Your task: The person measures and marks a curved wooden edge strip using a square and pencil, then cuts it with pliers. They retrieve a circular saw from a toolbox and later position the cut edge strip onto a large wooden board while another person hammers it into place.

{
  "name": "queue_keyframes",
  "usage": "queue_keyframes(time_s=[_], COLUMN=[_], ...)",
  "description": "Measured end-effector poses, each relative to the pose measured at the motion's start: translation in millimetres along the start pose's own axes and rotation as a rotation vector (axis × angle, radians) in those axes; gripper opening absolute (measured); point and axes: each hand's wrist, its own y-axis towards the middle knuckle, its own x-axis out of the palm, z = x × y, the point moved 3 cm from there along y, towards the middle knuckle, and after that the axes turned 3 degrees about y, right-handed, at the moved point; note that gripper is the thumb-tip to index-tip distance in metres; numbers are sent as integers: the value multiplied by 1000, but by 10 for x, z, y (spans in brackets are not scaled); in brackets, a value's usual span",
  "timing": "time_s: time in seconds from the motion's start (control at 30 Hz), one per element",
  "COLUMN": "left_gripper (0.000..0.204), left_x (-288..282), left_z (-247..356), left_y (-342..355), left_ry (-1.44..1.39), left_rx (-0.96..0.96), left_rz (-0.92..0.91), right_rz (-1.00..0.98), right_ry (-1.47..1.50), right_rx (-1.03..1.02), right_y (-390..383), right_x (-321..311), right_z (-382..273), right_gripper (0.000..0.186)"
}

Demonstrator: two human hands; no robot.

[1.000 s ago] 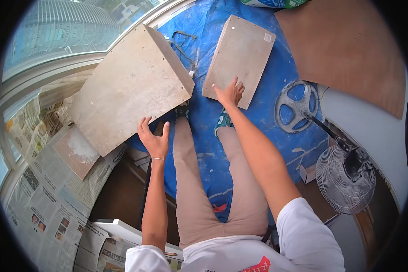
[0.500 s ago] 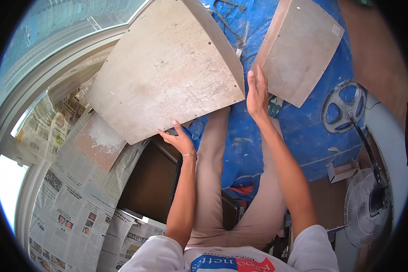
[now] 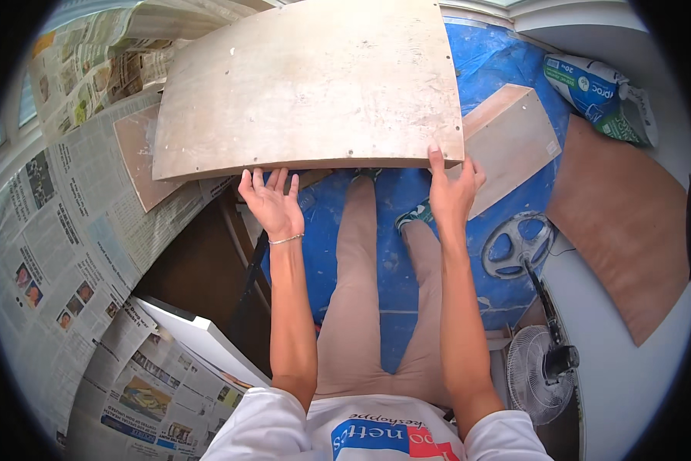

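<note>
Just beyond left hand [image 3: 273,209] and right hand [image 3: 450,192], had the large plywood box [image 3: 314,92] by its near edge, with left fingers uncurled and a right thumb-over corner grip. Could've slipped left-side from skimpy fingertip contact, imo.

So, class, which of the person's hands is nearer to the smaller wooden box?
Right. The right hand is at the larger box, just left of the smaller box; the left hand is farther left, by the larger box's near edge.
</note>
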Motion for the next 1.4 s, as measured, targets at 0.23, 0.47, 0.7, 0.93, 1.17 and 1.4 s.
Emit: queue_keyframes(time_s=[0.23, 0.47, 0.7, 0.93, 1.17, 1.4], left_gripper=[89, 69, 65, 73, 72, 83], left_x=[1002, 1385, 1639, 1903, 1718, 1284], left_z=[988, 1605, 2005, 2049, 1663, -637], left_y=[195, 974, 1397, 1578, 1203, 1417], left_ry=[1127, 1452, 1410, 1441, 1223, 1645], left_rx=[752, 1414, 1595, 1706, 1535, 851], left_rz=[275, 223, 40, 70, -79, -419], right_rz=[144, 261, 463, 373, 527, -414], right_ry=[342, -18, -43, 292, 559, 243], right_rx=[-338, -510, -573, -670, -558, -123], right_y=[701, 1629, 2079, 2218, 1495, 412], right_x=[-317, -484, -395, -513, 210, 1716], right_z=[-1413, -2399, -2741, -2725, -1429, 210], right_gripper=[82, 74, 67, 54, 34, 45])
